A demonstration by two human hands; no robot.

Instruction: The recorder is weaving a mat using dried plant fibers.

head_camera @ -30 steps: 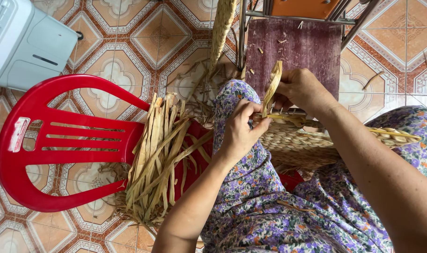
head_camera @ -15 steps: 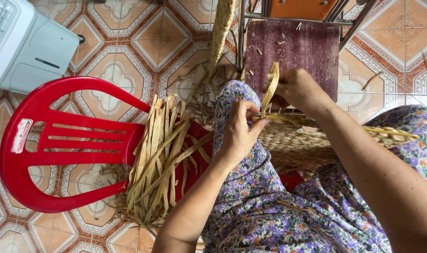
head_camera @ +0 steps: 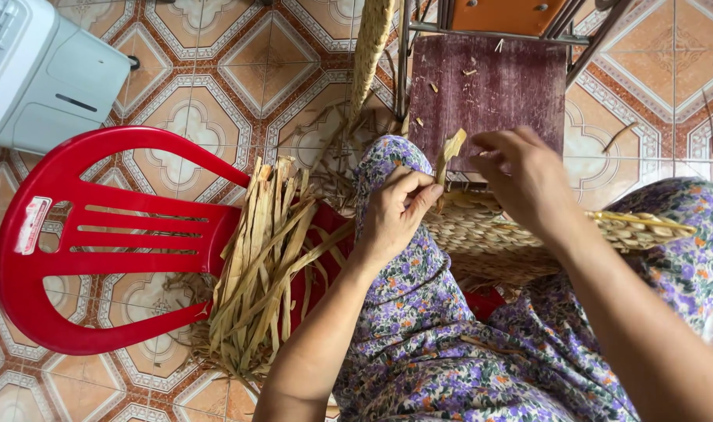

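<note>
Straw-coloured strand (head_camera: pixel 450 148) stands nearly upright, long axis running from the basket (head_camera: pixel 497 234) rim up toward the stool (head_camera: pixel 489 94), its frayed tip uppermost and leaning slightly right. The basket lies across the lap, long axis left to right, its rim end pointing right over the floral trousers (head_camera: pixel 450 352).

Left hand (head_camera: pixel 395 215): grip closed, thumb and fingers pinched on the lower part of the strand at the basket rim.

Right hand (head_camera: pixel 524 176): fingers curled together just right of the strand's tip; whether they clamp it cannot be told, as the fingertips are turned away.

Beside the left knee a bundle (head_camera: pixel 263 266) of dried strips lies on the seat of a red chair (head_camera: pixel 83 242), ends pointing up and down in view. A white appliance (head_camera: pixel 36 70) sits on the tiled floor (head_camera: pixel 216 78) at upper left.
</note>
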